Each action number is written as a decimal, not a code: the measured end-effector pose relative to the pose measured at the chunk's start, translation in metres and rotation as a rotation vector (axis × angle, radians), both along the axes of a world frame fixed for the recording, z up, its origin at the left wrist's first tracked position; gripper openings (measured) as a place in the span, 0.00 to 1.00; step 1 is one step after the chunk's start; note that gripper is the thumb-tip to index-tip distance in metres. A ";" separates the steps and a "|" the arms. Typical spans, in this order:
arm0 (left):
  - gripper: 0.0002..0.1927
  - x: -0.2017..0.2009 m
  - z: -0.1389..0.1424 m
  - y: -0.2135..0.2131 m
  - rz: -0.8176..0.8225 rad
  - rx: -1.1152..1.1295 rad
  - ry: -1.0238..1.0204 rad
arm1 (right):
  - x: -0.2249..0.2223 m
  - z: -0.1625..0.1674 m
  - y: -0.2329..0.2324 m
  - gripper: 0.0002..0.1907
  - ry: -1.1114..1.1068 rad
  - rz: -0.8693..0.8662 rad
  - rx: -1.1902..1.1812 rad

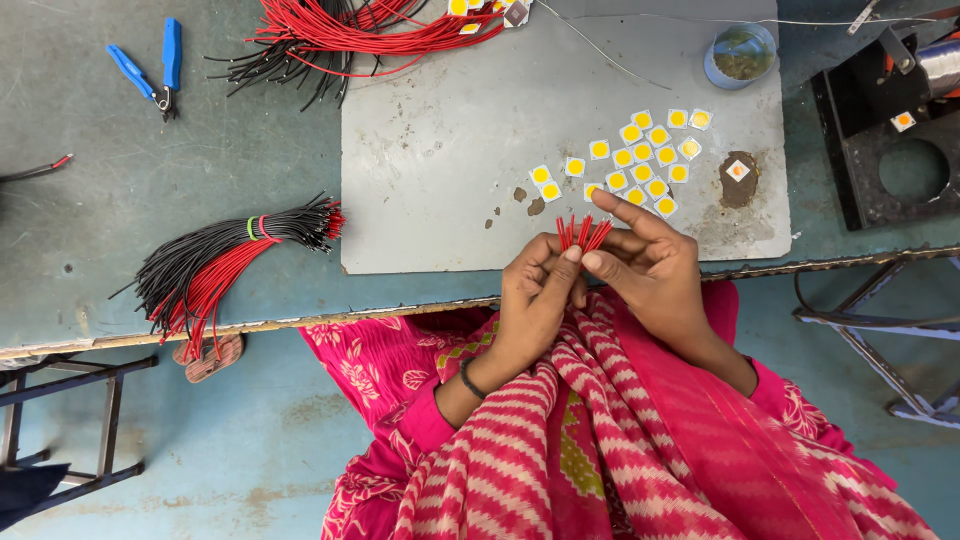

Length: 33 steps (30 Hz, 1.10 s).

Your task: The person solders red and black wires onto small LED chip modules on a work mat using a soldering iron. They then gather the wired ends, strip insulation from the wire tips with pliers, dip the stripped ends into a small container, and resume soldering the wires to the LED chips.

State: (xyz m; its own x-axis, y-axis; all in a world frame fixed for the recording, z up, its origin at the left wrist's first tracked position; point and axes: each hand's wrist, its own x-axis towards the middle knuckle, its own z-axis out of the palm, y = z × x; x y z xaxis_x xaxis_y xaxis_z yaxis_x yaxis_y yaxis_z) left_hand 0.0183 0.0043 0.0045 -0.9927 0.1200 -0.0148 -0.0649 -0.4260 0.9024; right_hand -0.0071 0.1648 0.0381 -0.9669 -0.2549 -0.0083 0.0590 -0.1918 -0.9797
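Observation:
My left hand (537, 290) and my right hand (650, 262) meet at the table's front edge, both pinching a small bunch of short red wires (582, 232) whose ends fan upward. My right index finger stretches out toward a cluster of several small square white chips with yellow centres (640, 155) lying on a grey metal sheet (450, 140). A dark bangle sits on my left wrist.
A bundle of black and red wires (215, 262) tied with bands lies at the left front. More red and black wires (350, 35) lie at the back. Blue-handled cutters (155, 70) rest far left. A blue cup (740, 52) and a black fixture (890, 130) stand at the right.

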 end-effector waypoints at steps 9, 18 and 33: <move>0.15 0.000 0.010 -0.005 -0.150 -0.210 0.011 | 0.000 0.002 0.001 0.29 -0.059 -0.053 0.065; 0.17 -0.003 0.006 -0.021 -0.346 -0.117 -0.097 | 0.003 0.002 0.007 0.23 -0.006 0.064 0.139; 0.12 0.010 0.022 -0.024 -0.053 -0.501 0.219 | 0.007 -0.004 -0.005 0.13 -0.038 0.000 -0.090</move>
